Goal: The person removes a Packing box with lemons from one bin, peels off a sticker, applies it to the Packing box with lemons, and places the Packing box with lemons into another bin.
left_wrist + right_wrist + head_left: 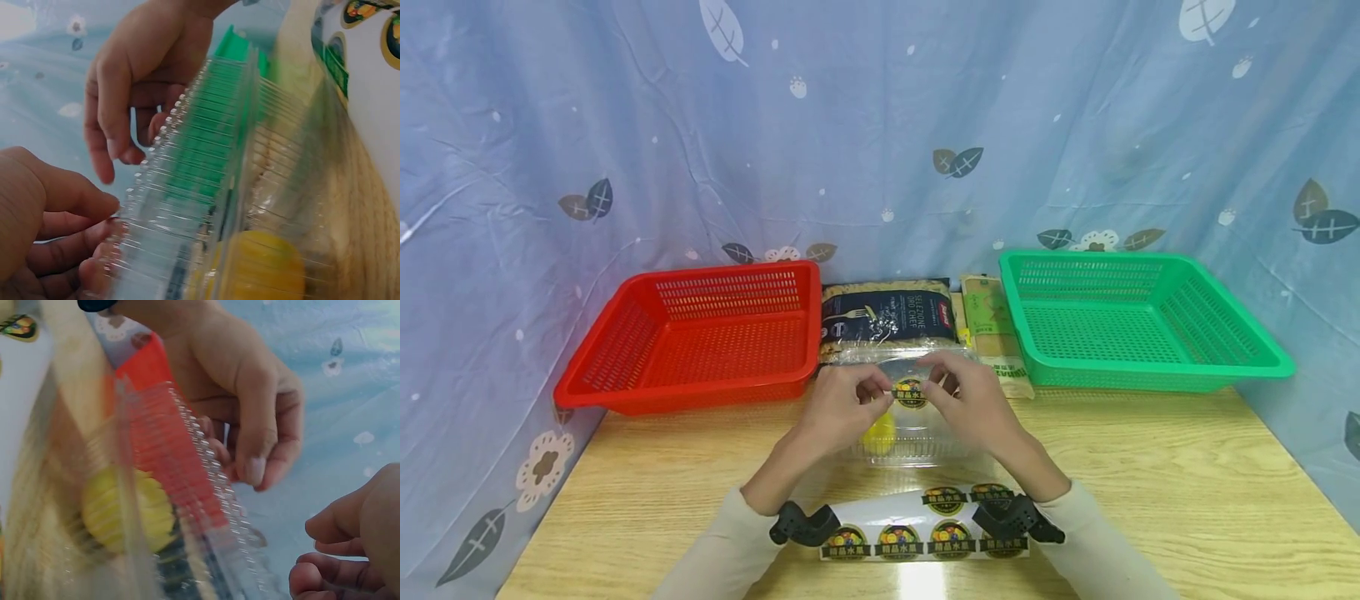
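A clear plastic clamshell box [917, 450] sits in front of me, with a round yellow fruit [269, 265] showing through its wall. A round black-and-gold fruit sticker [912, 394] shows on top of the box, between my hands. My left hand [842, 404] is at the sticker's left edge, fingers loosely bent and thumb close to the index finger. At the opposite edge is my right hand [973, 400]; the right wrist view shows a gap between its thumb and index finger. Neither hand shows anything held in its fingers.
A sheet of stickers [898, 521] lies nearest me, under my wrists. Behind the box are a dark pasta bag [887, 312] and a pale green packet [988, 312]. A red basket [722, 392] stands left, a green basket [1150, 375] right. A blue curtain [880, 125] hangs behind.
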The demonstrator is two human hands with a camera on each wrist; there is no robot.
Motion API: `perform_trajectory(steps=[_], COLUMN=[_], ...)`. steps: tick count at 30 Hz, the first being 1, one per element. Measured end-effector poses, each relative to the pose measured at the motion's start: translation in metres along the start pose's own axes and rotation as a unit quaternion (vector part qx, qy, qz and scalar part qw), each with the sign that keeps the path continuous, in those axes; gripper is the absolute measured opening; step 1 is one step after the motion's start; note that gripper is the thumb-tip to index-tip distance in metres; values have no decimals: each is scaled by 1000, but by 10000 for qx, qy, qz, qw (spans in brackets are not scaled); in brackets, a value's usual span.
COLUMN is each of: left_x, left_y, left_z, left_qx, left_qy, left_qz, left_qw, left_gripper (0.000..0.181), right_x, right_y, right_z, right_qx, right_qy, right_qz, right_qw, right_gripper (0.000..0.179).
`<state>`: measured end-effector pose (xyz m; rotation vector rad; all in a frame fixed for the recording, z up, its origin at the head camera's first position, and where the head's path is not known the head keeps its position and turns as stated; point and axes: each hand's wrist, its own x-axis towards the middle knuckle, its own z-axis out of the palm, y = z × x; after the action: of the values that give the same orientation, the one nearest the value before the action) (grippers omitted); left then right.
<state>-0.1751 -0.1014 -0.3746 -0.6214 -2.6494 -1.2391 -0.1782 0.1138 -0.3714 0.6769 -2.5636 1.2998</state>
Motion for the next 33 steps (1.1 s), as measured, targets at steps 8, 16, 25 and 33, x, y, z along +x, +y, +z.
perform_trajectory(steps=[8,16,25,33], left_x=[-5,-11,-14,-17], left_y=[11,12,5,2], left_z=[-13,-38,-49,-49], left_qx=[478,1056,1178,1208], left_qy=[-71,-521,-640,-887], left_qz=[-482,-1192,-1640,-1980], left_qw=[9977,9859,9773,9687], left_gripper=[11,24,29,53], right_x=[-4,-8,-7,-12], right_y=[0,-2,11,29], right_z=[-21,-53,-79,-105], right_qx=[174,122,-300,-847], right_qy=[594,1413,1955,2380], right_qz=[-162,-449,-341,428], right_qw=[9979,9889,9797,9666], right_gripper=[27,23,22,25])
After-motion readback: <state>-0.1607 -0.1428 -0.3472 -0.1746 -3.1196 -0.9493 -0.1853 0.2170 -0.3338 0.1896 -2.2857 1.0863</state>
